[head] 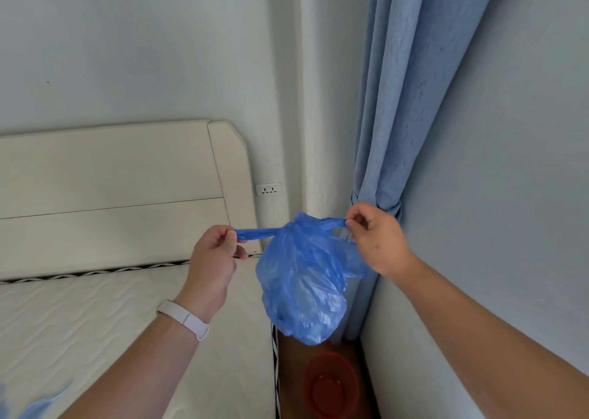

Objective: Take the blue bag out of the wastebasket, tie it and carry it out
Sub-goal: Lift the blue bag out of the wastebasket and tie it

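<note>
Fingers of left hand and right hand pinched shut on the two handles of the blue bag, pulled apart sideways. Bag hanging in mid-air beside the mattress corner, above the red wastebasket on the floor.

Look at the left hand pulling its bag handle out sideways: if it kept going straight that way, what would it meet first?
Probably nothing soon. The left hand pulls the bag handle leftward, over the mattress and in front of the headboard; that line looks free to the picture's edge, though depth is unclear.
</note>
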Motion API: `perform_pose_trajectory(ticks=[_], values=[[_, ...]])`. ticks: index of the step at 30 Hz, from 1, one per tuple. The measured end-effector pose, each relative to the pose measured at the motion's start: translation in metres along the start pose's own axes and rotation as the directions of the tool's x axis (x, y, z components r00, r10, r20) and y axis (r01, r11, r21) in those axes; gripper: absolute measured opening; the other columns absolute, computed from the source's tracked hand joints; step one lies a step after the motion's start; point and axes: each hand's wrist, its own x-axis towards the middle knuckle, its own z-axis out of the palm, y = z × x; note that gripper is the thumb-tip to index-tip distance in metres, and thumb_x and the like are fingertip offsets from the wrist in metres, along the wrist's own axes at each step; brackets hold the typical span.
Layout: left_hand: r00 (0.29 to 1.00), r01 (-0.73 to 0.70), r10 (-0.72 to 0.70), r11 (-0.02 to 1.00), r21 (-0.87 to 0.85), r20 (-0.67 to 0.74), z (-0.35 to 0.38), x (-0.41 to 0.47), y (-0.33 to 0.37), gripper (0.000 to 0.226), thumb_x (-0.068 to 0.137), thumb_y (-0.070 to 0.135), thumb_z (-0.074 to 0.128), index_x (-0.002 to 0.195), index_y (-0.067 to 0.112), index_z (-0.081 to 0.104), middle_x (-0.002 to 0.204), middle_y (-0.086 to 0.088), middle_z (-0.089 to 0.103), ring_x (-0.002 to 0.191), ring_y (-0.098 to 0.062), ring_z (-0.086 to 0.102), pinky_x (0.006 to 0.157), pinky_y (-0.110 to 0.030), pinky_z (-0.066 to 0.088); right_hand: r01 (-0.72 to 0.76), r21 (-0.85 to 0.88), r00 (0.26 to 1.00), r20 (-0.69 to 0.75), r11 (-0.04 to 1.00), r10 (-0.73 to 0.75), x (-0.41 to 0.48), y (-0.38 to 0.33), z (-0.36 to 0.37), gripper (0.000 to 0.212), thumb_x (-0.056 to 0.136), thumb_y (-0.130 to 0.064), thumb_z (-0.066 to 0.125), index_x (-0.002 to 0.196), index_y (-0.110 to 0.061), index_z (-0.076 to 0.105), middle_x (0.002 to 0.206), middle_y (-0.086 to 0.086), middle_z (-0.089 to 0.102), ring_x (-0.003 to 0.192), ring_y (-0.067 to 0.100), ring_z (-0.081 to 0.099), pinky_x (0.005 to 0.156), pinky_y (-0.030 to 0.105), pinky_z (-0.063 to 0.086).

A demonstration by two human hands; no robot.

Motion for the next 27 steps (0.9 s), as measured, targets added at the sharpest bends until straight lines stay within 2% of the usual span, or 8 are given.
perform_pose_trajectory(ticks=[3, 7, 12, 16, 18, 21, 25, 27], values=[[1.0, -0.006, 0.007, 0.996, 0.087, -0.013, -0.01, 0.005, -0.013, 0.024, 0.097, 0.009, 0.043, 0.078, 0.017, 0.055, 0.065, 0.0, 0.062, 0.056, -0.018, 0.047, 0.051, -0.028, 0.03, -0.031, -0.084, 0.999, -0.023, 0.996, 0.03, 0.006, 0.012, -0.006, 0.01, 0.09, -0.007, 0.057, 0.08, -0.008, 0.058, 0.063, 0.006, 0.057, 0.055, 0.018, 0.046, 0.053, 0.021, 0.038], [0.998, 0.014, -0.003, 0.985, 0.173, -0.065, -0.02, 0.014, -0.027, 0.022, 0.097, 0.013, 0.043, 0.08, 0.018, 0.056, 0.064, -0.009, 0.061, 0.049, -0.016, 0.038, 0.051, -0.028, 0.03, -0.094, -0.176, 0.994, -0.072, 0.98, 0.083, 0.013, 0.024, -0.01, 0.012, 0.089, -0.009, 0.058, 0.077, -0.012, 0.057, 0.058, -0.005, 0.051, 0.051, 0.011, 0.044, 0.051, 0.025, 0.034], [0.993, 0.075, -0.052, 0.97, 0.229, -0.104, -0.031, 0.019, -0.044, 0.019, 0.096, 0.015, 0.045, 0.081, 0.016, 0.057, 0.067, -0.009, 0.064, 0.049, -0.016, 0.04, 0.05, -0.029, 0.031, -0.189, -0.262, 0.981, -0.1, 0.946, 0.168, 0.008, 0.044, -0.014, 0.008, 0.089, -0.007, 0.057, 0.081, -0.006, 0.059, 0.064, 0.002, 0.054, 0.063, 0.024, 0.051, 0.06, 0.03, 0.037], [0.994, 0.077, -0.052, 0.955, 0.287, -0.094, -0.025, 0.019, -0.045, 0.018, 0.097, 0.015, 0.042, 0.086, 0.013, 0.057, 0.073, -0.011, 0.067, 0.047, -0.011, 0.046, 0.049, -0.028, 0.032, -0.23, -0.269, 0.973, -0.091, 0.935, 0.213, 0.003, 0.046, -0.011, 0.009, 0.091, -0.009, 0.053, 0.082, -0.007, 0.056, 0.064, 0.003, 0.054, 0.067, 0.029, 0.054, 0.059, 0.032, 0.037], [0.998, 0.032, -0.014, 0.949, 0.315, -0.059, -0.022, 0.021, -0.039, 0.019, 0.098, 0.015, 0.04, 0.09, 0.011, 0.056, 0.074, -0.011, 0.066, 0.046, -0.006, 0.048, 0.049, -0.027, 0.032, -0.202, -0.226, 0.979, -0.069, 0.953, 0.191, 0.005, 0.037, -0.014, 0.01, 0.092, -0.012, 0.05, 0.083, -0.011, 0.053, 0.071, 0.008, 0.061, 0.071, 0.032, 0.06, 0.062, 0.037, 0.045], [0.999, -0.042, 0.038, 0.967, 0.251, 0.022, -0.016, 0.022, -0.023, 0.018, 0.097, 0.017, 0.04, 0.085, 0.018, 0.054, 0.067, -0.007, 0.064, 0.057, -0.017, 0.056, 0.053, -0.029, 0.035, -0.138, -0.16, 0.989, 0.026, 0.977, 0.144, 0.006, 0.016, -0.018, 0.015, 0.094, -0.016, 0.049, 0.08, -0.023, 0.05, 0.08, 0.004, 0.066, 0.075, 0.022, 0.065, 0.069, 0.041, 0.053], [0.985, -0.105, 0.079, 0.98, 0.169, 0.155, 0.003, 0.017, -0.002, 0.018, 0.098, 0.016, 0.041, 0.084, 0.017, 0.054, 0.078, -0.004, 0.07, 0.071, -0.016, 0.068, 0.056, -0.029, 0.042, -0.054, -0.073, 0.993, 0.096, 0.996, 0.061, 0.005, -0.015, -0.008, 0.016, 0.094, -0.012, 0.049, 0.081, -0.022, 0.05, 0.078, 0.003, 0.064, 0.069, 0.009, 0.066, 0.072, 0.035, 0.055], [0.97, -0.139, 0.108, 0.981, 0.134, 0.218, 0.015, 0.011, 0.009, 0.016, 0.097, 0.016, 0.043, 0.086, 0.016, 0.055, 0.083, -0.004, 0.072, 0.074, -0.015, 0.07, 0.057, -0.028, 0.046, -0.032, -0.007, 0.992, 0.125, 0.999, 0.033, 0.003, -0.028, -0.001, 0.017, 0.093, -0.009, 0.05, 0.08, -0.02, 0.052, 0.074, 0.002, 0.063, 0.065, 0.011, 0.064, 0.072, 0.037, 0.054]])
